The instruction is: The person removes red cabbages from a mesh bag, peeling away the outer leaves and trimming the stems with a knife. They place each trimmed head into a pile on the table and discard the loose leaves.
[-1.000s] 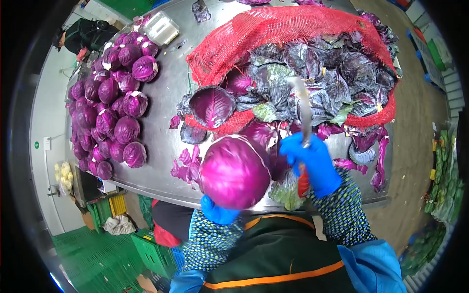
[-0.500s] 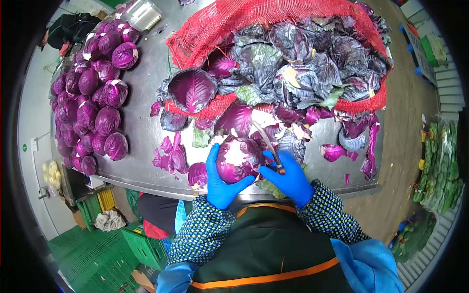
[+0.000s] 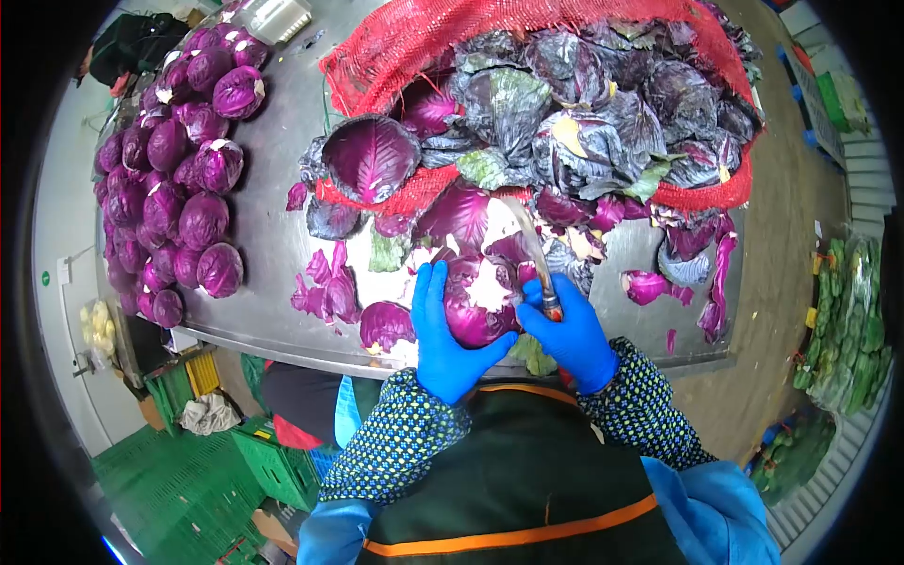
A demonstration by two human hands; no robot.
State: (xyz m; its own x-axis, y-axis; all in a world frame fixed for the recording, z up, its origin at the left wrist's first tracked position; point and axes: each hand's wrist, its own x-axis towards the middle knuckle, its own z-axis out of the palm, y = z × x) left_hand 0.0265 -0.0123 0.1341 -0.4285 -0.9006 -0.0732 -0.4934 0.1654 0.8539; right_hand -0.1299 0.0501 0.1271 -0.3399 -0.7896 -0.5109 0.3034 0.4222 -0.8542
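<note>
Cabbage [image 3: 478,306], purple with a white cut patch, is held at the near edge of a steel table [image 3: 268,235]. It is cupped from the left by the blue-gloved left hand [image 3: 450,334], fingers curled round it. The gloved right hand [image 3: 573,337] is closed round the handle of a knife [image 3: 529,247], its blade laid against the head's right side. Loose leaves [image 3: 330,292] are scattered just left. Untrimmed heads [image 3: 565,104] are piled in a red mesh sack [image 3: 527,38] beyond; trimmed heads [image 3: 179,179] are heaped far left.
</note>
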